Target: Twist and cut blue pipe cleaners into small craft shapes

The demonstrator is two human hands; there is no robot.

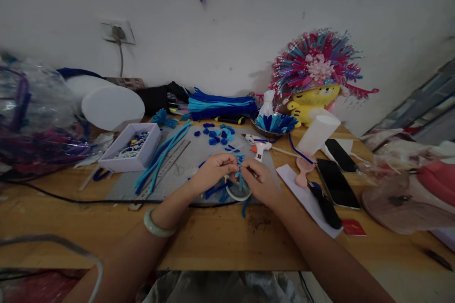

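My left hand (216, 170) and my right hand (261, 179) meet above the grey mat (124, 184), fingertips closed in a pinch. Between them is a light blue pipe cleaner piece (241, 181), partly hidden by the fingers. Under the hands lies a pale ring (237, 197), and dark blue pipe cleaner pieces (213, 190) are scattered beside it. Small blue fuzzy balls (223, 135) are grouped farther back on the mat. A white hot glue gun (262, 149) with an orange tip lies just beyond my right hand.
Left of the hands are long blue pipe cleaners (161, 156), a metal ruler (172, 158) and a white box (106, 164) of beads. Phones (337, 183) and a pink comb (303, 170) lie at right. A decorated headdress (316, 61) tops a yellow plush toy (313, 102). A black cable (88, 198) crosses the table.
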